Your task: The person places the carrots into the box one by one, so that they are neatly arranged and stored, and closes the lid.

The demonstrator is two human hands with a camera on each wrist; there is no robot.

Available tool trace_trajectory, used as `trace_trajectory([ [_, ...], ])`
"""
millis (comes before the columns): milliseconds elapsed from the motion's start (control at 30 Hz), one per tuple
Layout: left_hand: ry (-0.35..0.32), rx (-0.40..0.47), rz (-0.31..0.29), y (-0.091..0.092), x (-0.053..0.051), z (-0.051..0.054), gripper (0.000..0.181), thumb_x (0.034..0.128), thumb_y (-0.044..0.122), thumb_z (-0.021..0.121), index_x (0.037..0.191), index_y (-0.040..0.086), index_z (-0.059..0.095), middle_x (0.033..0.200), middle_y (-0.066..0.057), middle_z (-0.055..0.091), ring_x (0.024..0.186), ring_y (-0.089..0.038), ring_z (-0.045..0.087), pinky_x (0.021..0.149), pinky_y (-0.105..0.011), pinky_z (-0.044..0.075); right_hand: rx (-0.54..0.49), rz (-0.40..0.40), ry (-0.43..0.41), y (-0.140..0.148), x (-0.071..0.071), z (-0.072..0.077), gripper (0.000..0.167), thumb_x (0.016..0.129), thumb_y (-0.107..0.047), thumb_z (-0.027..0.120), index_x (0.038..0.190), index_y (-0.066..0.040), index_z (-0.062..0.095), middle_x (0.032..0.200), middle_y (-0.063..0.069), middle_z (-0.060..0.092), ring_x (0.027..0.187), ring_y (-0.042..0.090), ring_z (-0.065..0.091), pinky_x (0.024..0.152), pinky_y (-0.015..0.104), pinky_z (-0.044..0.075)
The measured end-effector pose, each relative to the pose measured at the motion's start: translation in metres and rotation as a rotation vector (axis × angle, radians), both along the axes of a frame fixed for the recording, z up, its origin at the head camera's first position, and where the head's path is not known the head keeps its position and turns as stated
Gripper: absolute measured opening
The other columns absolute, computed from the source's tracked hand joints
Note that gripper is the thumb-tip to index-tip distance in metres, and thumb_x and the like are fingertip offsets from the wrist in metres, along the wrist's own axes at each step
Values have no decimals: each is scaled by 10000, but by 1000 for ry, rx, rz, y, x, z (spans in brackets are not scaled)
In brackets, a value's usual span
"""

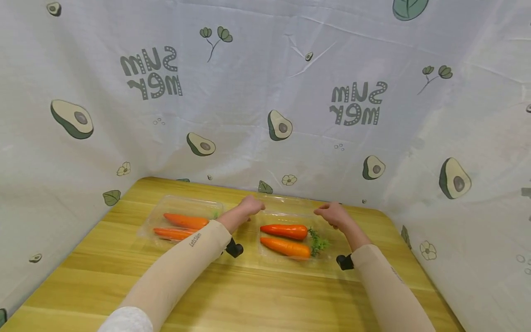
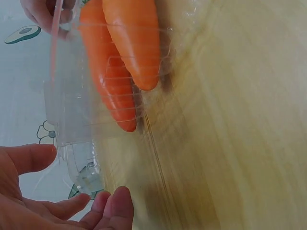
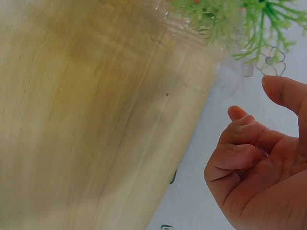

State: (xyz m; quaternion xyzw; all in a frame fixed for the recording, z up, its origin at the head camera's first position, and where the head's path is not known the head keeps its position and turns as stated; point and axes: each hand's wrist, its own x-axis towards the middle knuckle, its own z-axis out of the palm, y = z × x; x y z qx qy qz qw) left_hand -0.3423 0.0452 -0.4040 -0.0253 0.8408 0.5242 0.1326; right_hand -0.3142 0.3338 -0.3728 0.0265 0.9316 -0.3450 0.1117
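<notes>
A clear plastic clamshell box [image 1: 265, 253] lies with its lid [image 1: 286, 205] raised at the back. Two orange carrots, an upper carrot [image 1: 284, 231] and a lower carrot [image 1: 286, 248], lie inside with their green tops [image 1: 318, 243] to the right. At the box's back left corner is my left hand [image 1: 249, 206], its thumb and fingers spread apart around the clear edge; contact is hard to tell. My right hand [image 1: 335, 215] is beside the lid's right end. In the right wrist view its thumb stands apart from loosely bent fingers [image 3: 237, 155], with nothing between them.
To the left lies another clear plastic box [image 1: 166, 203] with two carrots [image 1: 184, 220], partly hidden by my left forearm. Both boxes rest on a wooden table [image 1: 257, 295]. A white curtain [image 1: 240, 92] printed with avocados hangs close behind the table and at its sides.
</notes>
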Motion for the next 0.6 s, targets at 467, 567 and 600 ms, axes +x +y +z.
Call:
trace_trajectory([
  [467,-10,-18,10,3,1,1,625,906,115,659,1444,-78,406,1442,-198,456,1058,-301,522,801,-464,553,-18,3,-40,0,-5,-7,515,1027,-234,554,1419,93,490,526,-64,260,455,95,199,482,260,248],
  [567,-6,-32,10,5,-1,0,578,915,127,662,1411,-75,445,1403,-189,484,1013,-280,522,761,-438,554,-19,-1,-42,1,-6,-9,505,1020,-231,565,1406,89,511,528,-62,252,453,95,196,475,258,245],
  [600,-3,-38,11,5,-2,-1,563,915,129,664,1398,-76,461,1389,-187,496,1001,-274,524,748,-431,554,-20,-2,-41,1,-6,-10,504,1017,-231,569,1404,87,516,527,-61,251,452,96,196,472,259,244],
])
